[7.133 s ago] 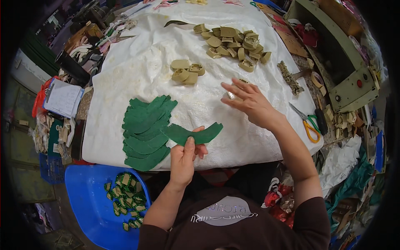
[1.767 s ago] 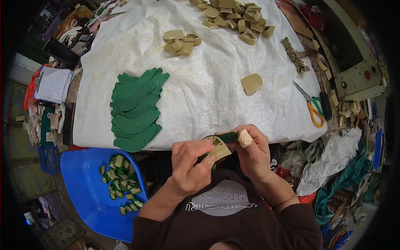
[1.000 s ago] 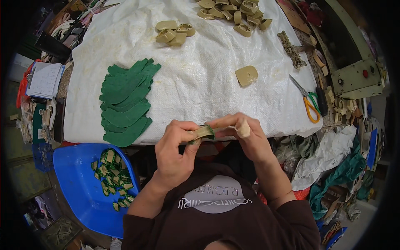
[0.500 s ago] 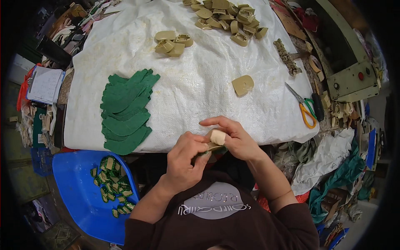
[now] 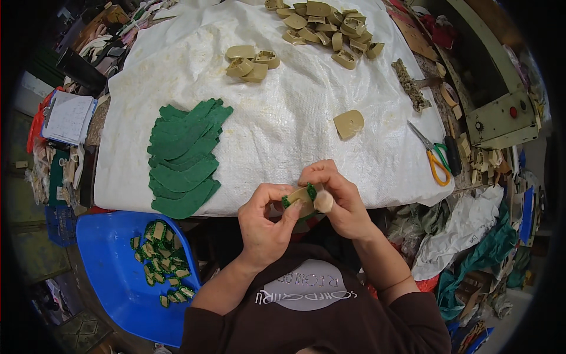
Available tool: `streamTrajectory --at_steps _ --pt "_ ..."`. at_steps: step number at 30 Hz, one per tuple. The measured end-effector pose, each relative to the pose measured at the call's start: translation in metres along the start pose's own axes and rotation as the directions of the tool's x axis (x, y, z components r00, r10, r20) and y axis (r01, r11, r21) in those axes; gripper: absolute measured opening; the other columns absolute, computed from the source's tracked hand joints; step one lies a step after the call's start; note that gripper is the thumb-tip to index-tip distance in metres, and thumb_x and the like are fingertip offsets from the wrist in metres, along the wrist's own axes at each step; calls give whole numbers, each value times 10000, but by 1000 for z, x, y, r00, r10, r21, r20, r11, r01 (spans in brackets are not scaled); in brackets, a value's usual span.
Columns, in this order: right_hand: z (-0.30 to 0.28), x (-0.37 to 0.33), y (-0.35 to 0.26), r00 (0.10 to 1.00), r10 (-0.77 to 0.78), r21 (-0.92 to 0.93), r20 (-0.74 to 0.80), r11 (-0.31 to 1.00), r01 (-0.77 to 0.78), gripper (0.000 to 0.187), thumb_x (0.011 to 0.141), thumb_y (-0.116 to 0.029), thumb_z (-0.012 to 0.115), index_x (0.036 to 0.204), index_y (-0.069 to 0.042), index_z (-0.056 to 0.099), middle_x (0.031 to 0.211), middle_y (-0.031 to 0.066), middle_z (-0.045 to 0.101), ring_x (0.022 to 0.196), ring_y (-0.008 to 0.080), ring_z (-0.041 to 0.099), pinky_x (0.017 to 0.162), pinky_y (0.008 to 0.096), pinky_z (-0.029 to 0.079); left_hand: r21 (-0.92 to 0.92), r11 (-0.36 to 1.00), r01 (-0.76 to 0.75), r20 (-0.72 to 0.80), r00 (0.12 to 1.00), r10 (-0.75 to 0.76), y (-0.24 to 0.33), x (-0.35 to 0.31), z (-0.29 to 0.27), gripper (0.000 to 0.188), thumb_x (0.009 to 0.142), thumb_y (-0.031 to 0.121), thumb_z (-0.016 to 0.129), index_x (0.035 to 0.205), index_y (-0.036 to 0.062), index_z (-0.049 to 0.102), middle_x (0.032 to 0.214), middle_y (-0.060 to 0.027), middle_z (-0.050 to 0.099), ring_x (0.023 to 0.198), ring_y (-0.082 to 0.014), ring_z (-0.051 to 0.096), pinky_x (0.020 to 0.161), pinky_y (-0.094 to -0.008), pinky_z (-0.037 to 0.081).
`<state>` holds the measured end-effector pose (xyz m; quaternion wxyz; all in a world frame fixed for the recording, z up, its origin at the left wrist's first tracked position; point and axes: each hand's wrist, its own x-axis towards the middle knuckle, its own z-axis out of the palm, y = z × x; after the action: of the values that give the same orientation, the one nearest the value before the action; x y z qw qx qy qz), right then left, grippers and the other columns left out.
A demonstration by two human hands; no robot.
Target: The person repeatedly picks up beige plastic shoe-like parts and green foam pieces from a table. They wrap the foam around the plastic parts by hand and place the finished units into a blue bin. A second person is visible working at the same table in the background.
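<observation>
In front of my chest, both hands pinch one shoe heel, tan on its broad face with glittery green covering along its edges. My left hand grips its left side, thumb pressed on the tan face. My right hand closes on the right end, fingers curled over the green edge; a pale wrap covers its thumb. Beyond my hands a single bare tan heel lies on the white sheet. Overlapping green fabric pieces are stacked to the left. The heel's underside is hidden.
A blue basin at lower left holds several green-covered heels. Bare tan heels lie in a small group and a larger pile farther back. Orange-handled scissors rest at the right edge, near a machine box.
Both hands have turned the heel, so its tan face and glittery green edges now show. My right fingers have curled in from an extended position. The whole view has shifted slightly.
</observation>
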<state>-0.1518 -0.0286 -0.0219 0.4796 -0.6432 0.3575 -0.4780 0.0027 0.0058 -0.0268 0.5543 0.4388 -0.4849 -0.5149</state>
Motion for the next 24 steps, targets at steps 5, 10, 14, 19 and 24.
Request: streamTrajectory --at_steps 5,10,14,19,24 --pt "-2 4 -9 950 -312 -488 11 828 277 121 758 -62 603 861 -63 540 892 81 567 865 269 487 811 381 340 161 974 -158 63 987 149 3 1 4 163 844 64 677 937 -13 568 1070 -147 573 971 -157 542 833 -270 429" --pt "-11 -7 1 985 -173 -157 26 972 175 234 878 -276 572 880 -43 559 904 67 567 910 234 477 843 367 346 350 889 -295 112 956 273 4 6 -1 153 826 131 710 866 15 618 1186 -163 494 1068 -221 485 875 -320 385" --pt "-22 1 -5 992 92 262 87 959 -112 429 862 -330 625 1133 -1 580 1113 108 585 1125 214 499 968 352 381 375 795 -476 135 877 461 0 10 -11 119 775 88 730 851 60 642 1120 -145 528 1059 -275 476 853 -348 401" --pt "-26 2 -6 975 170 299 142 932 -206 462 726 -84 730 1150 0 567 1142 110 629 1032 202 598 930 350 451 447 611 -653 288 752 593 2 8 -12 250 714 97 720 962 106 688 1174 -143 514 1054 -301 471 854 -367 409" --pt "-32 0 -2 979 -192 -21 74 981 194 599 693 -60 766 1230 -21 503 1137 160 629 1035 266 604 921 383 450 177 928 -329 208 934 291 7 13 -20 541 938 342 497 1347 -9 451 1350 -218 398 1184 -305 428 928 -375 385"
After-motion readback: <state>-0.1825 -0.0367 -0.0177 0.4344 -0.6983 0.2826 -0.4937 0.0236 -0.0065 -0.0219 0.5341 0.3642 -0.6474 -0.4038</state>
